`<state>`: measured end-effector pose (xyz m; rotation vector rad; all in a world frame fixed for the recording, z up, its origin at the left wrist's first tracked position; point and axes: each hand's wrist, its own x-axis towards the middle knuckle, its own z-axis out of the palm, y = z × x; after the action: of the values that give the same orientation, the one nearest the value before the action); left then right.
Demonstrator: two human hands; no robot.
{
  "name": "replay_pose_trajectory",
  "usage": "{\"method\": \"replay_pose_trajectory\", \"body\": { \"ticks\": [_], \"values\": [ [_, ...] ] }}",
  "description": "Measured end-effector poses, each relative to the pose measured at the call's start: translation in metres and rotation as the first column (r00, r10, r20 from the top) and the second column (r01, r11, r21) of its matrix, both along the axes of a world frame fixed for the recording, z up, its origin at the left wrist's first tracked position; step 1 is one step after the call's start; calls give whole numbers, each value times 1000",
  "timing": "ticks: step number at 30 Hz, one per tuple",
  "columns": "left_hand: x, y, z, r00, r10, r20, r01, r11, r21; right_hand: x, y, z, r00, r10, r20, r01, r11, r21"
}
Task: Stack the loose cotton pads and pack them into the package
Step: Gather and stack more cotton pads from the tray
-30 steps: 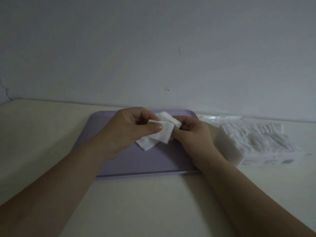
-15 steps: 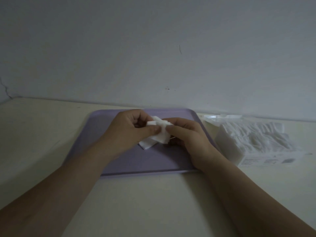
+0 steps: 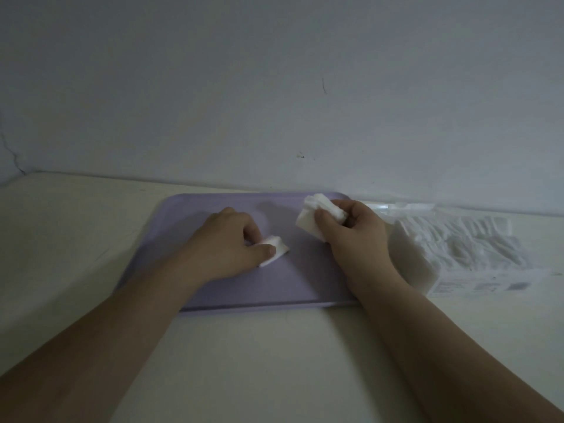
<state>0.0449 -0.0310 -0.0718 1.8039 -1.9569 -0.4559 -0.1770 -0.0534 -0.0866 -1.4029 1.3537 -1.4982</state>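
Note:
On the lilac tray (image 3: 213, 291) my left hand (image 3: 227, 247) pinches a white cotton pad (image 3: 276, 254) low against the tray's surface. My right hand (image 3: 351, 236) is closed around a small stack of white cotton pads (image 3: 311, 213), raised over the tray's far right corner. The clear plastic package (image 3: 464, 257), open on top and holding several pads, lies on the table right of the tray, just beyond my right wrist.
The tray and package rest on a cream table (image 3: 274, 361) that meets a plain grey wall (image 3: 274, 87) just behind them. Bare tabletop stretches to the tray's left and in front of it.
My hands were together at the tray's middle over one bundle of pads. They have separated: the right took most pads up and to the right, while the left kept one pad low.

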Motion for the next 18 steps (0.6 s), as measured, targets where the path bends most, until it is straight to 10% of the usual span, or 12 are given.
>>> {"method": "replay_pose_trajectory", "body": {
  "ticks": [6, 11, 18],
  "values": [
    [-11, 4, 7, 965, -93, -245, 83, 995, -50, -1, 0, -1, 999, 38, -12, -37, 999, 20],
    [-17, 11, 20, 753, -203, -626, 230, 972, -39, 0, 3, 1, 993, 120, 6, -120, 991, 51],
    [-13, 8, 15, 723, -166, -671, 161, 984, -71, 8, 9, 2, 875, 470, 118, -478, 877, 52]
  ]
}}
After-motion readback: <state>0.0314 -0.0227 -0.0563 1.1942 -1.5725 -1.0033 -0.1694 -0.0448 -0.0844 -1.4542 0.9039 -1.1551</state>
